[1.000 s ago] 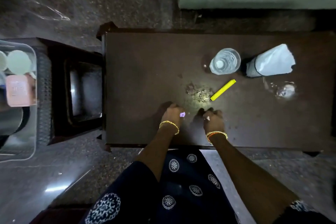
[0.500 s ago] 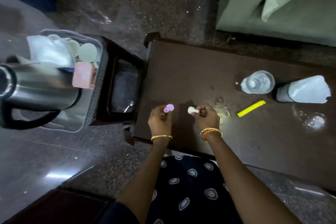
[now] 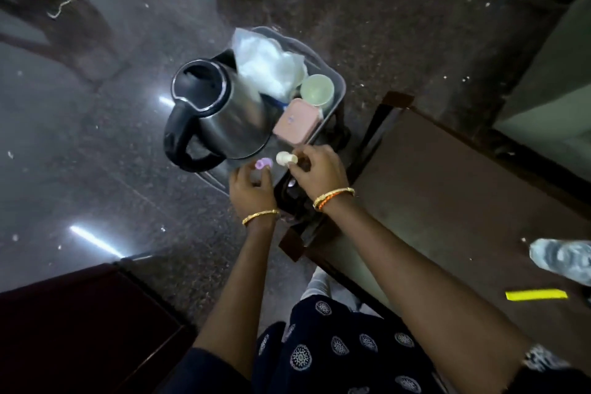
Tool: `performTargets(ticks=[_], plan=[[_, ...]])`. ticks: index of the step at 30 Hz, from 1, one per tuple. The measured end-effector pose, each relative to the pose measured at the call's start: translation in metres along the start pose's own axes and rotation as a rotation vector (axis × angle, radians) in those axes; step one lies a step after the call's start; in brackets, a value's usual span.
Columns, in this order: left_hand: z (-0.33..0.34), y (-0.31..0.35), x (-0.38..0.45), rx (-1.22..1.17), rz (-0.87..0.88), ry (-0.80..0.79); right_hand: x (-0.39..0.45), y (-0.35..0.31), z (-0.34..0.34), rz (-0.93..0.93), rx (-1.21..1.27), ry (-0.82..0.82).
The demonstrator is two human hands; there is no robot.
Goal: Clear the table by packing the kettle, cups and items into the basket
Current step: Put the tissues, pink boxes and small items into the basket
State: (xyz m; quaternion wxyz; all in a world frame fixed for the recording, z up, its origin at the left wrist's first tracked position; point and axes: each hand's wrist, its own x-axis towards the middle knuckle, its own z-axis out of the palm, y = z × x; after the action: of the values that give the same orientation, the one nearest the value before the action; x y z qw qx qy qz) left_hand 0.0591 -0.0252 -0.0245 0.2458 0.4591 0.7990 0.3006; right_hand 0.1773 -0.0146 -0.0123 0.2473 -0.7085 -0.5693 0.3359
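Pinching small rounded pieces, lilac [image 3: 263,164] left, cream [image 3: 284,158] right, hands hover beside steel kettle [image 3: 220,112].

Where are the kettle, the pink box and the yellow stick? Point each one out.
kettle [image 3: 233,118]: head view, on its steel side wall.
pink box [image 3: 295,124]: head view, on the middle of its lid.
yellow stick [image 3: 536,294]: head view, on its middle, lying on the table.

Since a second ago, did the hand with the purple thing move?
Yes. The left hand left the table and went left; it now holds the purple piece by the basket, next to the kettle.
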Motion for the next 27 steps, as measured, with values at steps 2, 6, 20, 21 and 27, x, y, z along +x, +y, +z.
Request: performTargets(ticks=[2,6,20,21,27], plan=[[0.005,-0.003,0.014,0.039,-0.056,-0.064,0.014,-0.012,0.012,-0.081,-0.236,-0.024],[0.018,-0.007,0.033,0.112,-0.185,-0.186,0.033,-0.019,0.032,-0.04,-0.497,-0.051],[0.038,-0.012,0.041,-0.016,-0.302,-0.313,0.06,-0.016,0.061,-0.042,-0.884,-0.091],[0.038,-0.01,0.042,-0.033,-0.329,-0.322,0.061,-0.017,0.062,-0.041,-0.887,-0.095],[0.035,-0.004,0.046,-0.033,-0.374,-0.394,0.057,-0.014,0.057,-0.037,-0.802,-0.059]])
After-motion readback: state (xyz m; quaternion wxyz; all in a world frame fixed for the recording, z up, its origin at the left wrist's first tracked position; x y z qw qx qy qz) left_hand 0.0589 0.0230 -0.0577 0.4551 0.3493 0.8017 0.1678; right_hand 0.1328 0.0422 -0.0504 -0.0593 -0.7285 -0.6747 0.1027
